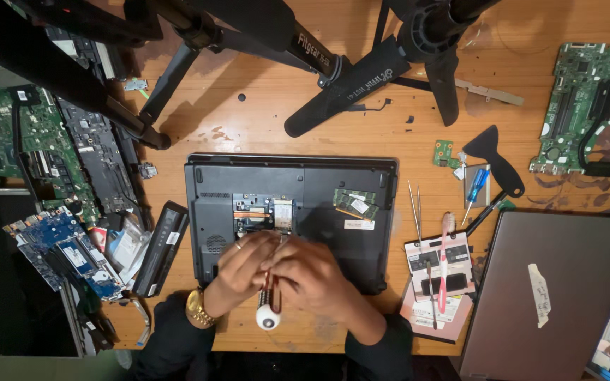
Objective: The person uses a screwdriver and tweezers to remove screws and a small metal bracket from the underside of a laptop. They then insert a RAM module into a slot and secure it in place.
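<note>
Black laptop base [291,212] lies opened; left hand [238,264] and right hand [312,271] both grasp screwdriver [268,300]; next, seat its tip squarely.

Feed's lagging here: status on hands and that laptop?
Both hands, left hand and right hand, closed on screwdriver. Laptop upside down, bottom bay open. Battery beside it; nothing blocking.

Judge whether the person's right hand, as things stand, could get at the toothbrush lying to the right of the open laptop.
Probably yes, but not at once. The toothbrush lies uncovered on the drives just right of the laptop, with nothing between. But the right hand is clasped with the left hand around a screwdriver.
</note>
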